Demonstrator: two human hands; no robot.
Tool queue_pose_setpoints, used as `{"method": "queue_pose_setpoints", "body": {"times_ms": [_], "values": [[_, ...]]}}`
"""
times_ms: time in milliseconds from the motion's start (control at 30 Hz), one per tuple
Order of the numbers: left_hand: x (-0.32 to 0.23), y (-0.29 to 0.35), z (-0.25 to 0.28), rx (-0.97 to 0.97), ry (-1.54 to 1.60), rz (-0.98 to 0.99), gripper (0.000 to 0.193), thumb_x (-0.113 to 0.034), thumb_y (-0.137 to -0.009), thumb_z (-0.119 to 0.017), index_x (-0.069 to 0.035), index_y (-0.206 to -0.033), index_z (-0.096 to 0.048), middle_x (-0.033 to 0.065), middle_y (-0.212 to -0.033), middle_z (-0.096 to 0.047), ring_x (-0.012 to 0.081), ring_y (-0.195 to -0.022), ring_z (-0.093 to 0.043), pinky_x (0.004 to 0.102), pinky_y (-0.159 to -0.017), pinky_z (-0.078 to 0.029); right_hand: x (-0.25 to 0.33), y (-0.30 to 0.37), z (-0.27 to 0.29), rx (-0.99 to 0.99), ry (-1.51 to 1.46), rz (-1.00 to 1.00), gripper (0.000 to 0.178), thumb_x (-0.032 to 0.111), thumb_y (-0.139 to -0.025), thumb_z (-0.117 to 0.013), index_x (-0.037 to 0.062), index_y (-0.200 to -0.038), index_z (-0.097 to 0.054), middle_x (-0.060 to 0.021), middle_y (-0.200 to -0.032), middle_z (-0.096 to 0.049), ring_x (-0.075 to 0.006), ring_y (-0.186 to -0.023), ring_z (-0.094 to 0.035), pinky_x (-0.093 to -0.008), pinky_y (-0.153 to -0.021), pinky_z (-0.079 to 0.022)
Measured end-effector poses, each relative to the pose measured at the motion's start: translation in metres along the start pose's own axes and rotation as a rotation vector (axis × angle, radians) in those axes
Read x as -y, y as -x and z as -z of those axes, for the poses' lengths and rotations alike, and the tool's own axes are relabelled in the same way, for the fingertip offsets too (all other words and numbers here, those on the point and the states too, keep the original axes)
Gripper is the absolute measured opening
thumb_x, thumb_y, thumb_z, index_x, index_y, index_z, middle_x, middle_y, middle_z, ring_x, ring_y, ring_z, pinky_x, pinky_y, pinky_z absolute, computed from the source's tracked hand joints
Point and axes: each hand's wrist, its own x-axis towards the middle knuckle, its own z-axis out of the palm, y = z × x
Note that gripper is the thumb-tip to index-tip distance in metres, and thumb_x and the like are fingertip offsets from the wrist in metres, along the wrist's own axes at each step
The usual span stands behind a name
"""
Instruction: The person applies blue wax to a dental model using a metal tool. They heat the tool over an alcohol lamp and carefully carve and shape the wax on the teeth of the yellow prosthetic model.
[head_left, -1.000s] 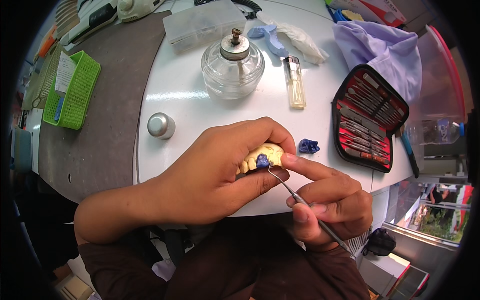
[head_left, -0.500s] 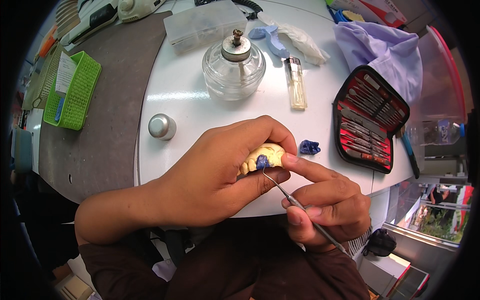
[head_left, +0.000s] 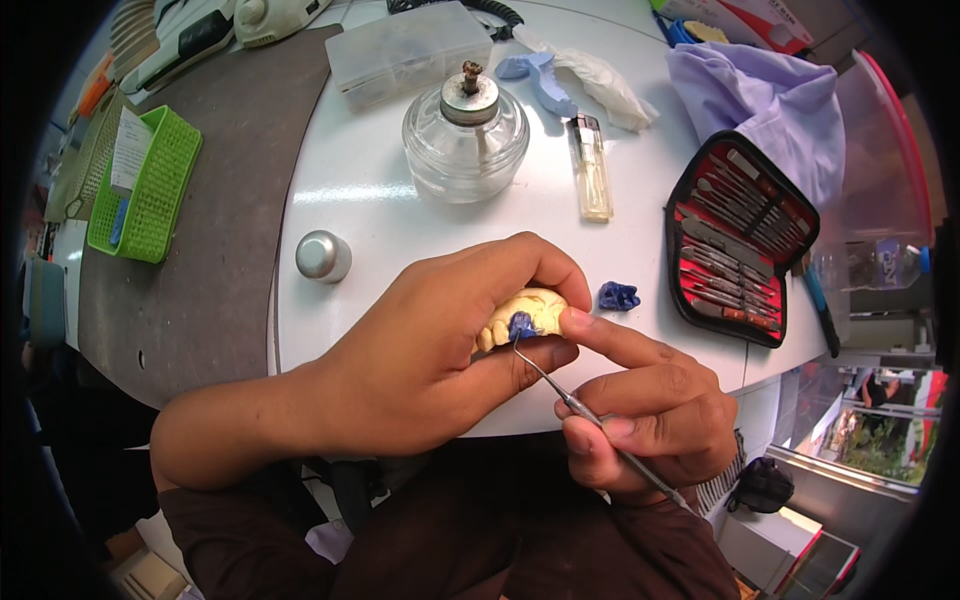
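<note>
A pale yellow plaster model of a row of teeth [head_left: 527, 312] sits above the near edge of the white round surface [head_left: 380, 200], with a small blue wax tooth [head_left: 520, 323] built onto its front. The left hand [head_left: 420, 360] is clenched around the model, fingers curled over its top and thumb pressed beneath. The right hand [head_left: 650, 420] pinches a thin metal carving instrument [head_left: 590, 415] in a pen-like grip, its fine tip touching the blue tooth, the forefinger stretched out against the model's side.

Just beside the model lies a small lump of blue wax [head_left: 619, 296]. Further right, an open red-lined case of metal instruments [head_left: 735, 250] rests near the rim. Behind the hands stands a clear glass spirit lamp with a metal wick cap [head_left: 465, 140], a clear plastic lighter [head_left: 590, 167] beside it. A small round silver cap [head_left: 323, 256] sits to the left, and a green plastic mesh basket [head_left: 150, 185] lies well apart on the grey top.
</note>
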Motion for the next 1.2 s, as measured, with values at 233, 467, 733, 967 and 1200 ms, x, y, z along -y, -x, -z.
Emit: {"method": "queue_pose_setpoints", "body": {"times_ms": [233,467,733,967,1200], "values": [[0.0001,0.0001,-0.0004,-0.004,0.002,-0.001,0.024,-0.003,-0.094,-0.065,-0.001,-0.116,-0.054,0.0035,-0.098,-0.060,0.0063,-0.085,-0.058,0.0214,-0.073,-0.048,0.0009,-0.0004,0.0002,0.005,0.014,0.002,0.044,-0.004,-0.070,-0.086,0.0119,-0.088,-0.050,-0.0065,-0.082,-0.072,-0.0390,-0.103,-0.072,-0.0350,-0.070,-0.061],[-0.0012,0.0002,0.0007,-0.011,-0.066,-0.017,0.025,-0.002,-0.093,-0.066,-0.001,-0.116,-0.055,0.0046,-0.101,-0.060,0.0080,-0.090,-0.058,0.0222,-0.077,-0.047,0.0012,-0.0026,-0.0002,0.014,0.016,0.010,0.044,-0.005,-0.069,-0.087,0.0123,-0.089,-0.052,-0.0059,-0.081,-0.072,-0.0388,-0.102,-0.072,-0.0347,-0.070,-0.061],[0.0035,-0.0020,0.0007,-0.074,-0.297,-0.179,0.025,0.001,-0.089,-0.068,-0.001,-0.112,-0.059,0.0091,-0.105,-0.060,0.0156,-0.093,-0.061,0.0272,-0.080,-0.048,0.0001,-0.0014,-0.0008,-0.004,-0.022,0.008,0.042,-0.006,-0.068,-0.086,0.0114,-0.087,-0.052,-0.0068,-0.080,-0.072,-0.0400,-0.101,-0.072,-0.0351,-0.071,-0.061],[0.0042,-0.0026,0.0022,-0.073,-0.372,-0.224,0.027,0.001,-0.085,-0.069,-0.002,-0.110,-0.059,0.0106,-0.105,-0.060,0.0211,-0.093,-0.062,0.0304,-0.081,-0.048,-0.0012,0.0000,-0.0005,-0.005,-0.033,0.017,0.042,-0.006,-0.068,-0.086,0.0109,-0.086,-0.053,-0.0072,-0.080,-0.072,-0.0403,-0.101,-0.072,-0.0352,-0.071,-0.061],[0.0044,-0.0027,0.0019,-0.084,-0.381,-0.249,0.029,0.004,-0.082,-0.066,-0.001,-0.110,-0.059,0.0115,-0.105,-0.061,0.0235,-0.093,-0.062,0.0319,-0.081,-0.049,-0.0012,0.0005,-0.0003,-0.003,-0.031,0.009,0.042,-0.006,-0.069,-0.086,0.0111,-0.086,-0.052,-0.0071,-0.080,-0.072,-0.0401,-0.101,-0.072,-0.0344,-0.069,-0.061]]}}
